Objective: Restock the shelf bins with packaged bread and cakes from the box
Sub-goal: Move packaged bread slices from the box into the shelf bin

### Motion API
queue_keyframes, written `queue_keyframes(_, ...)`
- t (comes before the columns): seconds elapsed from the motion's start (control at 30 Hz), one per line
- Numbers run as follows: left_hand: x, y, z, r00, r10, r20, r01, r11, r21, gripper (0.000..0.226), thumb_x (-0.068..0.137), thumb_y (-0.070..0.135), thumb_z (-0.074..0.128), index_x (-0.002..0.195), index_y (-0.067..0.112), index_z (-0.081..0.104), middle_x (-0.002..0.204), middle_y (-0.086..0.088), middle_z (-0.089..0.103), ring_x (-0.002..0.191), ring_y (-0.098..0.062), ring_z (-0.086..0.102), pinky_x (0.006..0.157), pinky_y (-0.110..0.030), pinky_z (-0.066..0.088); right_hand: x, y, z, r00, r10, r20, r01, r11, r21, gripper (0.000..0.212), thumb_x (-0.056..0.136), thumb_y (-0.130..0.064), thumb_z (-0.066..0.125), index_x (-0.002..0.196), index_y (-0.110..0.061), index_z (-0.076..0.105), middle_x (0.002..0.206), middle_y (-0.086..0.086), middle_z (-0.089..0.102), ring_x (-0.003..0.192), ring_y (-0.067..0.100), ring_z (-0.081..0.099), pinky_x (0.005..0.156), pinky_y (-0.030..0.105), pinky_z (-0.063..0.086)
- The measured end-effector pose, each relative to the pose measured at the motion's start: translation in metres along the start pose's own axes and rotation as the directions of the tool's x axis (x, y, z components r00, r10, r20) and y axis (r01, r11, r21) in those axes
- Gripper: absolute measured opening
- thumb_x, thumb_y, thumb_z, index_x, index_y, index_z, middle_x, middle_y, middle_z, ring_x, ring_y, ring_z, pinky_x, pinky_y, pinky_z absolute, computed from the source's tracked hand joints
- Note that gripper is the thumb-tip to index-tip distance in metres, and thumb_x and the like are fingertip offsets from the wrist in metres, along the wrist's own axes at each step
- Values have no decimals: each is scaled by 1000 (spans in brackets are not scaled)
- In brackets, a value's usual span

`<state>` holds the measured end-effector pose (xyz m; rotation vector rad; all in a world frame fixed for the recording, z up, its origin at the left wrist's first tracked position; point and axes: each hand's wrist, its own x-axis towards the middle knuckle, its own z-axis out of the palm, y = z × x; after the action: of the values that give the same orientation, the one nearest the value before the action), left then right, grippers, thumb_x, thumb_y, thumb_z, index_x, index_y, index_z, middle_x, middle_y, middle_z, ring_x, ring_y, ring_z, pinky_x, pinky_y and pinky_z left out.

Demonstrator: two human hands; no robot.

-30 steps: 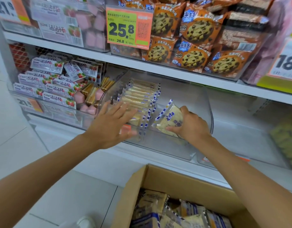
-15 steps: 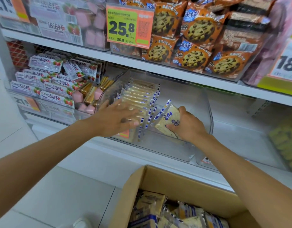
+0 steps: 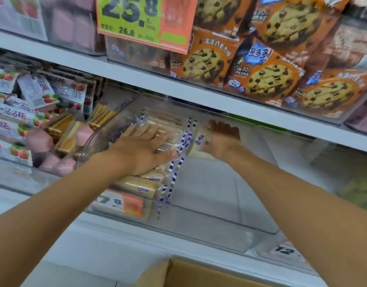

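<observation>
1 edge of the brown cardboard box (image 3: pixel 199 272) shows at the bottom, matte and stiff; its contents are out of view. Beyond it sits the clear plastic bin (image 3: pixel 219 228), hard, glossy and smooth-walled, with its right part bare. Along the bin's left side stands a row of packets (image 3: pixel 145 183): soft, pale cake slices in slippery clear film with blue-and-white striped seams, leaning on one another. The left hand (image 3: pixel 143 150) lies flat on that row, fingers spread, pressing on it. Just beside it, the right hand (image 3: pixel 221 139) has its fingers curled round 1 more packet (image 3: pixel 199 141), held at the row's right edge, deep in the bin.

As I judge it, if the left hand lifts before this packet is wedged in, the slick film could let the row slump into the bare part. Too hard a press might squash the spongy cake. Further up, glossy orange cookie bags (image 3: pixel 267 79) crowd the upper shelf (image 3: pixel 137 71); the right hand works close under its edge and could knock against it.
</observation>
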<state>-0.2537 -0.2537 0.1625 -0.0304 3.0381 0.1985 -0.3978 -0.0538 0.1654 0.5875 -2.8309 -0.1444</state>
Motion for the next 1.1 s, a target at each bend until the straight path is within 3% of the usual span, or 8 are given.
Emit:
queue_keyframes(0.2, 2, 2, 1, 1000, -7, -16, 7, 1000, 14, 85, 79, 82, 5, 153, 44, -12, 162, 6, -20, 148, -11, -23, 121, -43, -13, 5, -2, 40, 958, 81, -275, -88, 996, -13, 64, 77, -42, 72, 129, -15, 46, 119, 12, 51, 109, 33, 50, 95, 41, 34)
queue_keyframes(0.3, -1, 3, -1, 1000, -13, 0, 13, 1000, 12, 94, 68, 83, -1, 153, 43, -11, 163, 5, -19, 148, -12, -22, 121, -44, -12, 4, -6, 41, 955, 8, -297, -7, 1000, 4, 56, 81, -38, 71, 129, -17, 49, 128, 13, 46, 114, 34, 47, 97, 42, 35)
queue_keyframes(0.37, -1, 4, -1, 1000, -20, -2, 20, 1000, 15, 91, 73, 83, 1, 154, 42, -11, 163, 5, -19, 149, -12, -22, 121, -44, -12, 1, -12, 42, 951, -3, -310, 16, 999, 38, 52, 82, -31, 69, 129, -16, 51, 128, 13, 47, 115, 34, 47, 97, 44, 36)
queue_keyframes(0.53, 1, 2, 1, 999, -26, -25, 26, 1000, 9, 82, 84, 80, 9, 154, 42, -9, 164, 5, -17, 149, -12, -21, 122, -44, -11, -1, -14, 49, 915, 40, -402, 21, 989, 147, 44, 74, -31, 77, 111, -16, 57, 109, 8, 57, 103, 31, 53, 94, 42, 41)
queue_keyframes(0.73, 2, 1, 1, 999, -27, -23, 27, 1000, -2, 81, 85, 80, 12, 154, 43, -6, 165, 5, -12, 150, -11, -18, 121, -44, -11, 3, -17, 44, 943, 63, -327, -42, 997, 70, 53, 80, -40, 74, 121, -15, 52, 116, 10, 53, 110, 31, 49, 95, 40, 36)
queue_keyframes(0.87, 2, 1, 1, 999, -29, -30, 28, 1000, -4, 81, 84, 82, 12, 154, 44, -5, 165, 5, -11, 150, -11, -17, 121, -43, -11, 0, -14, 36, 939, 171, -298, -147, 984, 104, 51, 79, -36, 73, 121, -13, 55, 117, 13, 52, 109, 33, 49, 91, 41, 36)
queue_keyframes(1.0, 3, 2, 2, 999, -30, -25, 30, 1000, 8, 81, 85, 81, 13, 154, 43, -6, 165, 5, -11, 150, -11, -16, 121, -43, -11, 4, -15, 34, 968, 51, -247, -10, 986, 168, 50, 85, -32, 70, 129, -17, 53, 124, 13, 50, 114, 33, 47, 93, 40, 36)
queue_keyframes(1.1, 6, 0, 4, 999, -35, -31, 35, 999, 6, 80, 86, 81, 15, 154, 44, -5, 165, 5, -10, 150, -11, -15, 121, -42, -11, 2, -15, 37, 947, 70, -314, 37, 946, 323, 57, 81, -24, 74, 134, -14, 53, 128, 16, 52, 120, 37, 46, 100, 41, 36)
